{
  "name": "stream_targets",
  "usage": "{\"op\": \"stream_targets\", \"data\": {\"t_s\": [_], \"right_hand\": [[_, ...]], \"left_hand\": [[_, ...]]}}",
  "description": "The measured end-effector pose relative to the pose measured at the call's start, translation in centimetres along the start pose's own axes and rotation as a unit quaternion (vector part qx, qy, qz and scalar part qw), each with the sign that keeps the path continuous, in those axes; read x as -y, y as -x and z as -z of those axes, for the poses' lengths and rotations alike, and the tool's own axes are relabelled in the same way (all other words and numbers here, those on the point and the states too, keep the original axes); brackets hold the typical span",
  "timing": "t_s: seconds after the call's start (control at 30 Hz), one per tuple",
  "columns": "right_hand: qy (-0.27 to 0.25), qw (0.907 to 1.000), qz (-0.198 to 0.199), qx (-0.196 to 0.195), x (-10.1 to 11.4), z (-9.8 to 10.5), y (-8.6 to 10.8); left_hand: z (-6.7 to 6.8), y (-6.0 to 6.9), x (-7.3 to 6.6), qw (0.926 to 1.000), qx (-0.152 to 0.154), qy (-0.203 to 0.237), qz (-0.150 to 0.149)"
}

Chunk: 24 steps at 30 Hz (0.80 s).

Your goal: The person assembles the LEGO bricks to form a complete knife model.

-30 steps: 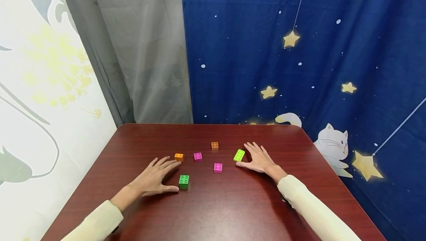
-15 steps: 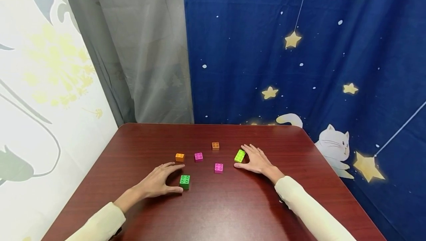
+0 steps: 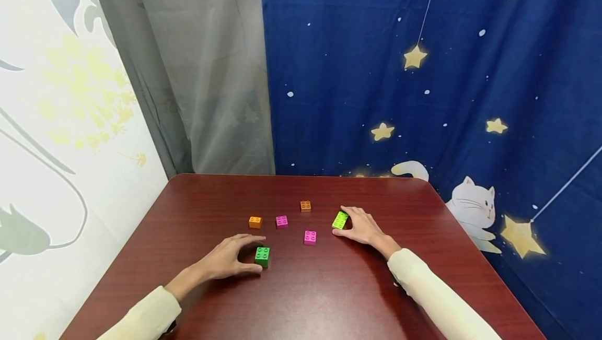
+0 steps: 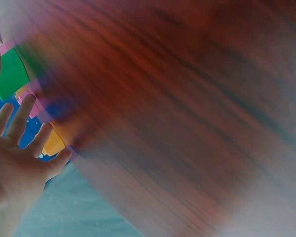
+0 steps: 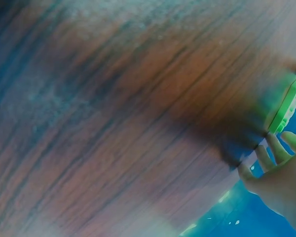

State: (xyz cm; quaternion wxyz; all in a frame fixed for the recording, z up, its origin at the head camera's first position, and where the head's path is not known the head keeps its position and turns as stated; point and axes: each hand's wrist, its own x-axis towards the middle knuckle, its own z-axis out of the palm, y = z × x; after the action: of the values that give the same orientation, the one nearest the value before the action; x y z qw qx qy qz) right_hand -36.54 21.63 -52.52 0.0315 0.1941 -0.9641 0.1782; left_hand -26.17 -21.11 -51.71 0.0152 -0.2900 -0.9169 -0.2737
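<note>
A green brick [image 3: 262, 257] stands on the dark red-brown table [image 3: 329, 298], between the spread thumb and fingers of my left hand [image 3: 224, 260]. The thumb lies close along its near side, and the fingertips arch beyond it with a gap. Farther right, my right hand [image 3: 363, 226] pinches a lime-green brick [image 3: 340, 220] lengthwise, thumb at the near end and fingers at the far end. This brick lies on the table, studs up. In the right wrist view the lime brick [image 5: 287, 106] shows at the edge, partly cut off.
Between the hands lie two magenta bricks [image 3: 310, 237], with a brownish-orange brick [image 3: 305, 206] behind them. A small orange brick [image 3: 255, 222] sits beyond the left fingers. Curtains, grey [image 3: 226, 94] and starry blue [image 3: 329, 68], hang behind the table.
My left hand has moved right and nearer, away from the orange brick, and now frames the green brick. The right fingers have drawn in to the lime brick. The bricks stay put.
</note>
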Motion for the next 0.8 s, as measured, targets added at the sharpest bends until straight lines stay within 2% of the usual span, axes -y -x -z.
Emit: {"op": "stream_targets", "data": {"t_s": [0.17, 0.43, 0.8], "right_hand": [[-0.002, 0.9999, 0.002, -0.011, 0.04, 0.1, -0.05], [-0.004, 0.9997, 0.0, -0.024, 0.03, 0.17, -0.01], [-0.017, 0.9994, 0.002, -0.029, -0.16, 0.28, 0.23]], "left_hand": [[-0.1, -0.12, -0.02, 0.9999, 0.003, 0.01, 0.0], [-0.19, -0.28, -0.09, 0.9997, -0.017, 0.01, -0.017], [-0.13, -0.71, 0.08, 0.9974, -0.015, 0.061, -0.036]]}}
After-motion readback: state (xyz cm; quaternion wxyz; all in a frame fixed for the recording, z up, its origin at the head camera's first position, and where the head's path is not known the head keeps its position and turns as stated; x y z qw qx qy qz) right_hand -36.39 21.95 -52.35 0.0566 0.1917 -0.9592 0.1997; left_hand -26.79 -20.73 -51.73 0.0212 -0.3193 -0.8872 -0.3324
